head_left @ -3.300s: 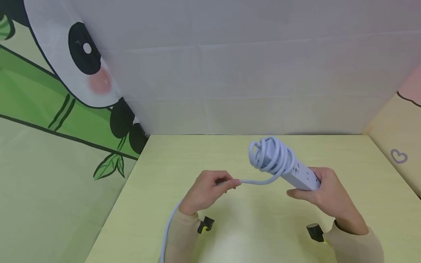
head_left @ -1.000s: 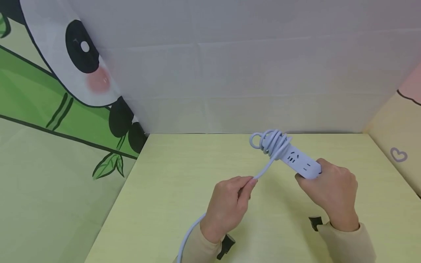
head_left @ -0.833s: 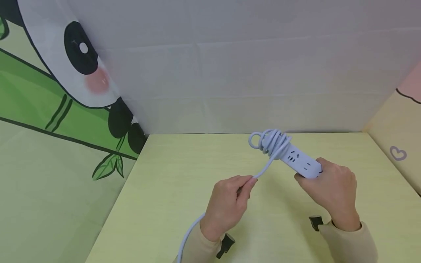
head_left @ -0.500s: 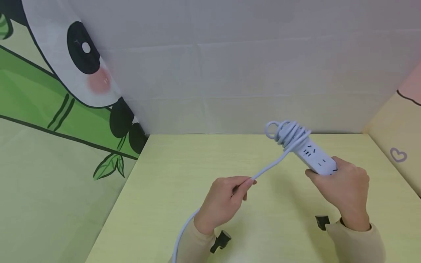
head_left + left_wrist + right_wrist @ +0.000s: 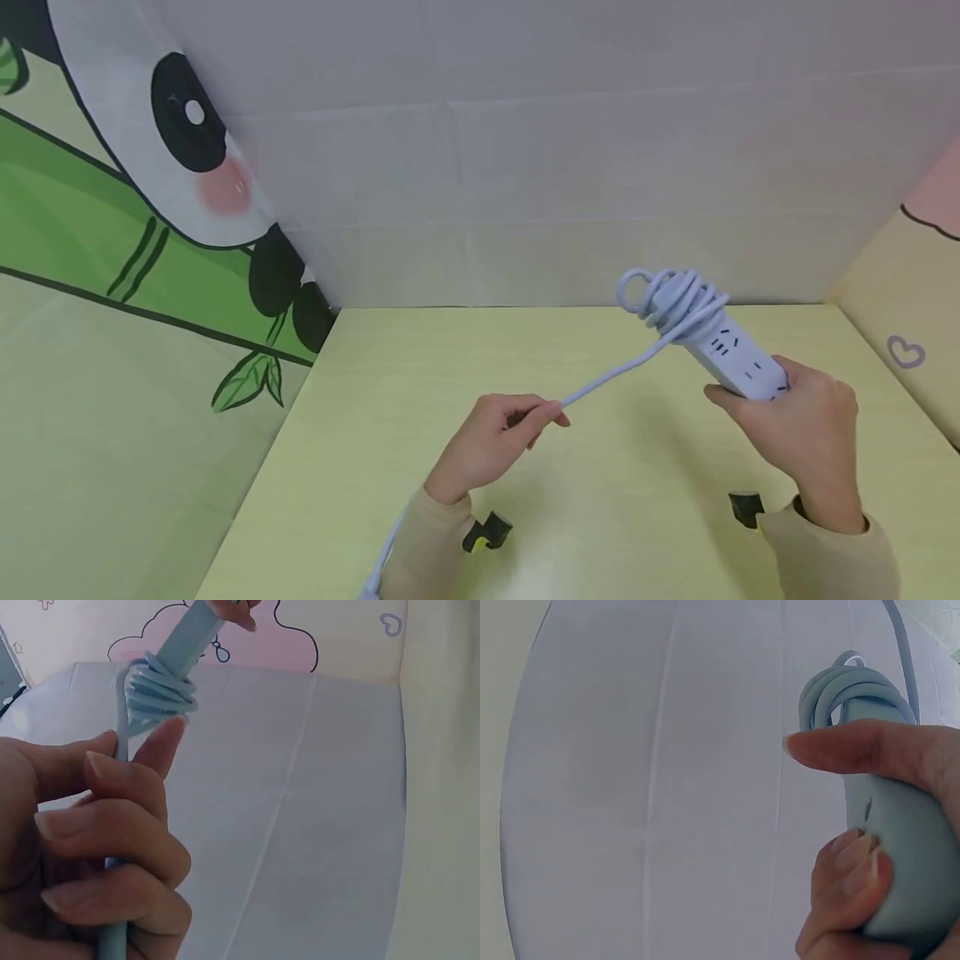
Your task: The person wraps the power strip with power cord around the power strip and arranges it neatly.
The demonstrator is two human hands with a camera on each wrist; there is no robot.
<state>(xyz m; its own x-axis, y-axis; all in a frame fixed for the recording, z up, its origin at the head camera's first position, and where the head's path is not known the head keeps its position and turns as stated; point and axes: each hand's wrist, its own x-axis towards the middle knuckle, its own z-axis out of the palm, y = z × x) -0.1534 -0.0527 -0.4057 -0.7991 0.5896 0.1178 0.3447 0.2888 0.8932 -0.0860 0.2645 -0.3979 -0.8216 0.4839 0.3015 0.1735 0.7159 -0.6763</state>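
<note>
A white power strip (image 5: 738,360) is held up above the table, tilted, its sockets facing the head camera. My right hand (image 5: 813,433) grips its near end; in the right wrist view the fingers (image 5: 847,892) curl round the body. Several turns of cord (image 5: 678,300) wrap the far end, with a small loop sticking out. From there a length of cord (image 5: 615,372) runs to my left hand (image 5: 491,442), which pinches it between thumb and fingers. The left wrist view shows the cord (image 5: 114,941) passing through the curled fingers. Its tail (image 5: 387,550) trails along the left forearm and leaves the frame.
A pale yellow table (image 5: 360,400) lies under both hands. Behind it stands a grey-white backdrop (image 5: 525,200), with a printed panel (image 5: 90,400) at left and another (image 5: 900,317) at right. A dark wrist mount (image 5: 487,532) sits at the left sleeve, another (image 5: 746,508) at the right.
Since 3.3 seconds ago the strip has turned its socket face more toward the camera. Over the last second it moved right and slightly up with my right hand; my left hand drew left, straightening the cord.
</note>
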